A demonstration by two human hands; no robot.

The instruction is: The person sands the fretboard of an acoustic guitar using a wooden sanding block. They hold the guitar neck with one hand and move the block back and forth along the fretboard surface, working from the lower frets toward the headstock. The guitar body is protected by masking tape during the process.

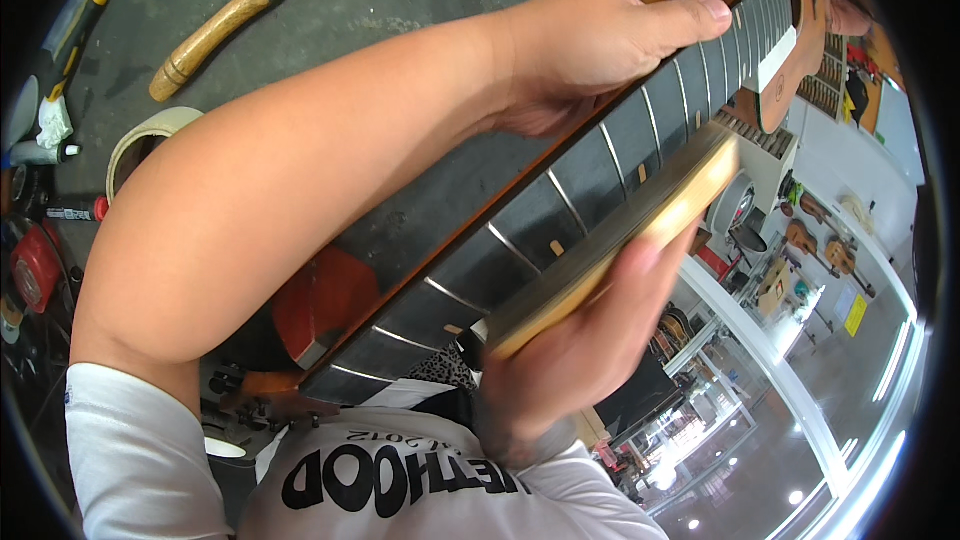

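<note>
Left hand (590,55) clasps the long black, silver-fretted guitar neck (590,180) (fingers hidden beneath); right hand (580,355) clamps a blurred, rectangular yellow-wood block (612,255) over its edge.

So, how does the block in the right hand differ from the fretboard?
The block has a pale yellowish wooden side, while the fretboard is dark and crossed by shiny metal frets. The block is much shorter than the fretboard. The block looks motion-blurred; the fretboard is mostly sharp. Both are elongated and slant the same way.
</note>
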